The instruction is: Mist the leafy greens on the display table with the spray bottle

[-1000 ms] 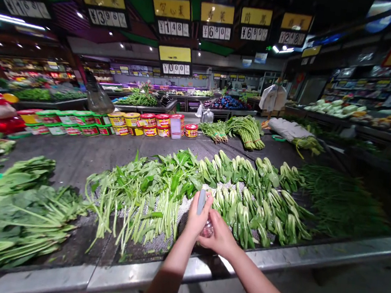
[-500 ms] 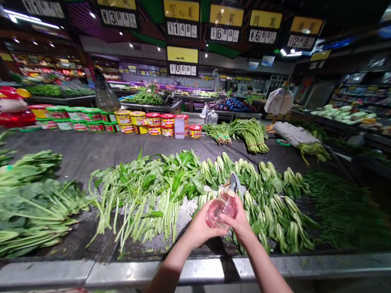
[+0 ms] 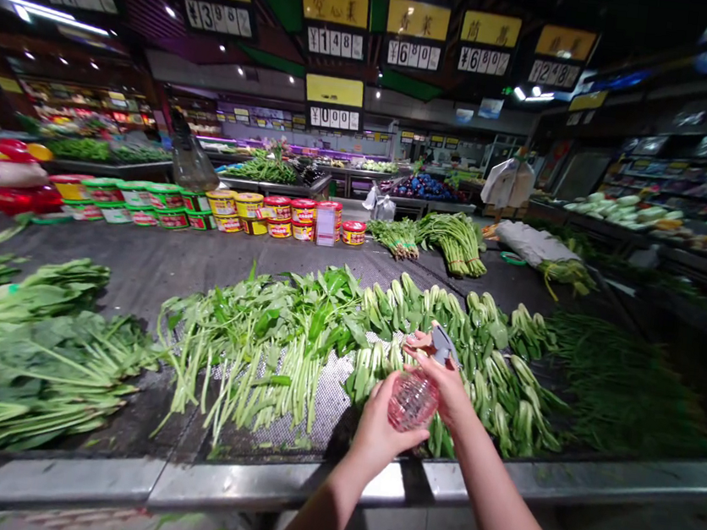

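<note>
A clear pinkish spray bottle [image 3: 413, 401] with a grey trigger head is held over the front part of the vegetable stand. My left hand [image 3: 381, 426] cups the bottle's body from the left and below, thumb along its underside. Higher up, my right hand [image 3: 442, 381] is wrapped round the neck, its fingers by the trigger. The bottle tilts, its head pointing away from me. Beneath and beyond it lie bunches of bok choy [image 3: 508, 397]. Loose water spinach [image 3: 280, 350] with long pale stems lies just left of my hands.
Leafy greens [image 3: 48, 366] are heaped at the left, and dark thin greens [image 3: 627, 381] at the right. Stacked tubs [image 3: 229, 210] line the back near tied green bundles [image 3: 455, 242]. A metal edge [image 3: 239, 483] runs along the front. Price signs [image 3: 336, 25] hang overhead.
My right hand has moved up from the bottle's body to its neck and trigger head. The bottle has shifted slightly right and turned, while my left hand still holds its body.
</note>
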The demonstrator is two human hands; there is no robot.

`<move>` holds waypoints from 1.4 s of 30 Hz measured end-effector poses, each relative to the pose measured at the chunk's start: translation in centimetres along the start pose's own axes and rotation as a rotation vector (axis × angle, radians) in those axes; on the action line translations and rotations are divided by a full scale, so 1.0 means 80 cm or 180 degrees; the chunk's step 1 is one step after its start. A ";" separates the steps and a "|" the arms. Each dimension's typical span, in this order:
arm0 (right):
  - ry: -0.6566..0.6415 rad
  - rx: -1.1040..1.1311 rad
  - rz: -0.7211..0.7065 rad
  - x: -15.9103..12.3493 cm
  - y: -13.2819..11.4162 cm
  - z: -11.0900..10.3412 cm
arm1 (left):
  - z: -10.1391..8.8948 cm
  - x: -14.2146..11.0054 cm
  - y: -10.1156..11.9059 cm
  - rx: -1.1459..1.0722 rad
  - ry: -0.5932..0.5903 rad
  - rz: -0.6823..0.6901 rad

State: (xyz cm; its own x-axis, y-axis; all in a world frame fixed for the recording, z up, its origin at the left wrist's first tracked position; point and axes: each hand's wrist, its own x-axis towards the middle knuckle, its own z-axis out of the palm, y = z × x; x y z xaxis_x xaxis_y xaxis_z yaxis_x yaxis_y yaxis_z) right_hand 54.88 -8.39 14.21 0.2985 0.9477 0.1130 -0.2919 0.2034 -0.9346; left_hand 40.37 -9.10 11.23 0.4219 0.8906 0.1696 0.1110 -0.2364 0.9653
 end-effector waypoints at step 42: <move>0.0190 -0.1138 0.0451 -0.045 0.000 -0.103 | -0.069 -0.003 -0.177 0.3026 -0.0113 0.0142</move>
State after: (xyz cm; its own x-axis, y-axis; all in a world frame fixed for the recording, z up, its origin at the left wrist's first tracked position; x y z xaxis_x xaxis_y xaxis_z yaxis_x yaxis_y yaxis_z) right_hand 61.26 -13.81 11.01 0.3334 0.9421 -0.0358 -0.0020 -0.0372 -0.9993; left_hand 33.72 -3.82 -1.39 0.4689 0.8645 0.1813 0.7728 -0.5009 0.3896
